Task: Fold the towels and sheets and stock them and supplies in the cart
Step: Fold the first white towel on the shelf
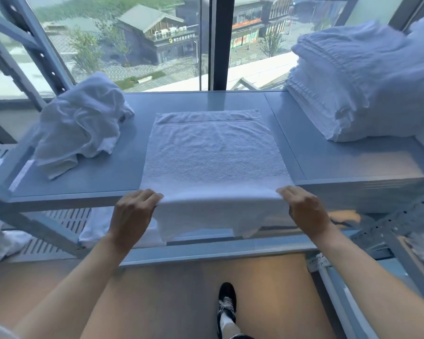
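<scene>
A white towel is held flat at the near edge of a grey shelf.

The shelf (pixel 328 155) carries a folded stack (pixel 357 84) far right and a crumpled heap (pixel 81 123) left. The terry towel (pixel 213 152), banded at its far end, overhangs the near edge, where it is pinched by the left hand (pixel 132 209) and right hand (pixel 304 206).

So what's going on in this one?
A person is folding a white towel spread flat on a grey shelf. The left hand and right hand each grip it at the shelf's front edge, where its near end hangs down. A crumpled pile sits left, a folded stack right.
</scene>
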`<action>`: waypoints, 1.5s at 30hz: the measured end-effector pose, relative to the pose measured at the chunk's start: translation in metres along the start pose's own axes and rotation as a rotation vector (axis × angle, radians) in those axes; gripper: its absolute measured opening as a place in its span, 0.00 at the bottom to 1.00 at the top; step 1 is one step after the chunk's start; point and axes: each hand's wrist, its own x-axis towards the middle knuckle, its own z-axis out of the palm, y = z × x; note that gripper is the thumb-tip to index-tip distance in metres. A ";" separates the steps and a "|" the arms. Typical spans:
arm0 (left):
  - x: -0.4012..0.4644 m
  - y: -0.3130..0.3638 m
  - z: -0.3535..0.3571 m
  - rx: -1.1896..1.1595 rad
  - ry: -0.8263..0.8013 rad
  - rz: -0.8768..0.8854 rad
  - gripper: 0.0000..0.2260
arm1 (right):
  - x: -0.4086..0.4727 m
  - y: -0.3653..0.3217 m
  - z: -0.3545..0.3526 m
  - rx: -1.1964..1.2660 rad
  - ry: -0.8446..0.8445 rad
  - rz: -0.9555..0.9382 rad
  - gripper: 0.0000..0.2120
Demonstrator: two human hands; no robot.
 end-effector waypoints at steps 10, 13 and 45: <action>-0.069 0.026 -0.078 -0.190 0.050 -0.063 0.13 | -0.067 -0.044 -0.075 0.038 0.150 0.104 0.16; -0.084 0.037 -0.091 -0.216 0.058 -0.074 0.14 | -0.084 -0.051 -0.094 0.013 0.153 0.135 0.11; 0.001 0.095 -0.046 -0.296 0.013 -0.079 0.09 | -0.124 0.024 -0.109 0.000 0.133 0.297 0.17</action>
